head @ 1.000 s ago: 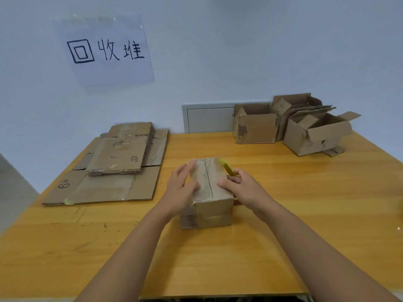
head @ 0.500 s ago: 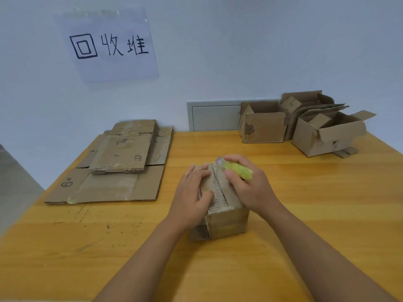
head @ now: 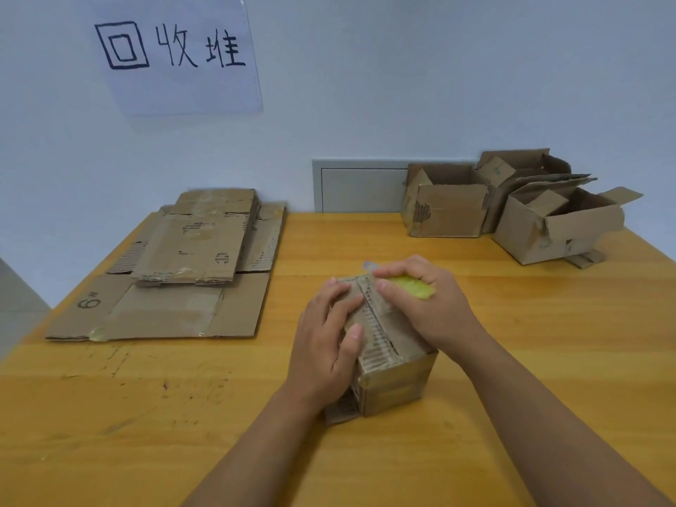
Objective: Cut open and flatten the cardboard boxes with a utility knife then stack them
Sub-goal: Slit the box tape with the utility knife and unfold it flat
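The desk (head: 512, 360) is filling most of the view, and I am taking the small closed box (head: 397, 375) near its middle as the landmark for you. Far to the left of this box and further from you, the stack of flattened cardboard (head: 183, 272) is lying flat on the desk, with smaller sheets resting on a bigger one. Behind the box and to the right, near the wall, three opened boxes (head: 444, 210) are standing close together with their flaps up. Above the flattened stack, a paper sign (head: 175, 56) with handwritten characters is hanging on the wall.

The small closed box is sitting on the desk with its taped seam facing up. Your left hand (head: 329, 345) is pressing on the left half of its top with fingers nearly straight, so this hand is not gripping anything. Your right hand (head: 428, 309) is resting on the far right part of the top and is curling around the yellow-green utility knife (head: 411, 287). The blade end is pointing to the far end of the seam; whether it is touching the tape, I cannot tell.
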Demonstrator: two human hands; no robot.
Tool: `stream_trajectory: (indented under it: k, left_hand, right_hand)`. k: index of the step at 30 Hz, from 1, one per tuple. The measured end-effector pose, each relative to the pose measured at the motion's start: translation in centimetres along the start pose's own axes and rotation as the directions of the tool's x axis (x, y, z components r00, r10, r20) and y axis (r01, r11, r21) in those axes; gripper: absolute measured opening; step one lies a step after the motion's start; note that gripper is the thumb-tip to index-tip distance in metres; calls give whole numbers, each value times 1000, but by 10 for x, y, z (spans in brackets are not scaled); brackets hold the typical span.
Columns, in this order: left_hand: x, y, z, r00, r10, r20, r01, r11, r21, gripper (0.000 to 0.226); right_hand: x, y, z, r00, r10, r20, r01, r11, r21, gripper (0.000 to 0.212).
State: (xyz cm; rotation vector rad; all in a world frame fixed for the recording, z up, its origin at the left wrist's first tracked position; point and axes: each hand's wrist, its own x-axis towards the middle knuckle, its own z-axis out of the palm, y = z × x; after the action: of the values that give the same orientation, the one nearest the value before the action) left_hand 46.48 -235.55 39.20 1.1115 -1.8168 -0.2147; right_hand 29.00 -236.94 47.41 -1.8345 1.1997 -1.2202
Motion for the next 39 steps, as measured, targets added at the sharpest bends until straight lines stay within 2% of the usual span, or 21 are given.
stream_trajectory:
  k: [3,8,19,24,29,34,39]
  left_hand:
    - [0,-4,-1,999,44,6,-44,998,50,65]
    - [1,-7,-2,998,64,16,-65,995,70,65]
    - [0,-9,-2,998,65,2,-65,998,5,67]
    - [1,-8,-1,997,75,-30,-71,991,112,64]
    - [3,-8,-1,996,87,-29,-82,984,157,53]
    - [2,-8,-1,996,87,-28,-82,985,151,67]
    - [1,-8,0,996,83,-28,-78,987,144,68]
  right_hand:
    - [1,3,6,999,-49,-14,46,980,-196,27]
    - [-5,5,15,992,-122,13,118,923,-366,32]
    - [-2,3,16,988,-111,106,148,871,-468,33]
    - [-4,-1,14,987,-96,131,146,879,-453,38]
    - [3,-4,14,992,-82,96,117,889,-443,36]
    - [10,-4,14,995,-56,85,88,891,-445,33]
    - [4,-6,15,991,-47,125,102,871,-480,32]
